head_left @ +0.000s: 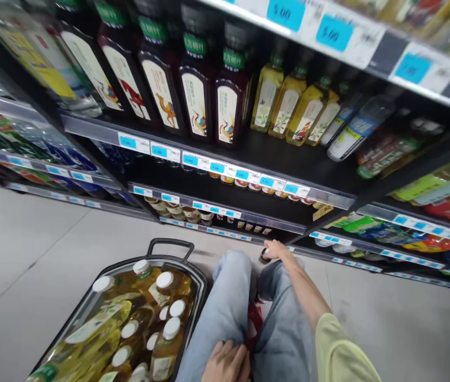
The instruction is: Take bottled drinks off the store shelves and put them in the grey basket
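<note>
Near the base of the shelves, my right hand [275, 249] is closed round a small dark container [264, 256] with a light top. Most of that container is hidden by my fingers. My left hand [227, 363] rests back up on my jeans at the bottom of the view, with its fingers lying on the cloth and nothing seen in it. A black-rimmed basket [199, 281] stands on the floor to my left. In it are several oil bottles with white caps [171, 329], upright, and a larger one [97, 323] lying tilted.
Black shelves [320, 193] run across in front of me with blue price tags. Several dark bottles [228, 111] and yellow ones [267, 98] stand on the upper shelf. Small jars [191, 214] sit lower down. Coloured packs [420, 239] fill the right section. Grey floor [18, 239] surrounds the basket.
</note>
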{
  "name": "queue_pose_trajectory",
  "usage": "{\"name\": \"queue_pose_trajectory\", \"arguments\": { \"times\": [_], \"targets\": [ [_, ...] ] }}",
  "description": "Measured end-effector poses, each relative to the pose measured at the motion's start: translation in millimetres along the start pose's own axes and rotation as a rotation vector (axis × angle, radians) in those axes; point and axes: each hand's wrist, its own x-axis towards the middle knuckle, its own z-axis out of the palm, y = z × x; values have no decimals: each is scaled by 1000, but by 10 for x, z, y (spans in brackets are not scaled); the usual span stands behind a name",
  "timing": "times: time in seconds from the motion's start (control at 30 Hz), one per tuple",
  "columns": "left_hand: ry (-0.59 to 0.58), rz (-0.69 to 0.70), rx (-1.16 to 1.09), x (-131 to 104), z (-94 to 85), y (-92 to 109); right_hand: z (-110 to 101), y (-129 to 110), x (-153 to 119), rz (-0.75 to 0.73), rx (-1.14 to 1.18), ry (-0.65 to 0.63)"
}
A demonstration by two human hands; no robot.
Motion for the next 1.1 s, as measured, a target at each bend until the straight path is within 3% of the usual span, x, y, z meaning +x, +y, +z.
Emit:
{"name": "queue_pose_trajectory", "arguments": {
  "times": [0.13, 0.23, 0.33, 0.4, 0.47, 0.53, 0.63, 0.7, 0.83, 1.1],
  "targets": [
    [26, -82, -5, -73, -65, -35, 139, -234, -737, -88, 167, 165],
    [58, -255, -122, -64, -59, -77, 230, -305, -1316, -157, 297, 267],
    [134, -412, -341, 83, -39, -103, 291, -308, -1872, -217, 437, 323],
    [170, -447, -441, 221, -25, -112, 319, -274, -2201, -292, 645, 357],
    [107, -445, -513, 330, 0, -109, 350, -220, -2465, -357, 905, 416],
    [-93, -418, -633, 364, 52, -81, 407, -170, -2635, -342, 1150, 471],
    [-417, -411, -905, 269, 197, 7, 566, -150, -2693, -213, 1395, 531],
    [-522, -472, -1059, 170, 315, 60, 701, -181, -2622, -135, 1467, 602],
    [-552, -596, -1219, 82, 465, 70, 901, -250, -2398, -46, 1539, 726],
    [-504, -495, -1277, 132, 361, 42, 919, -202, -2249, -70, 1622, 626]
  ]
}}
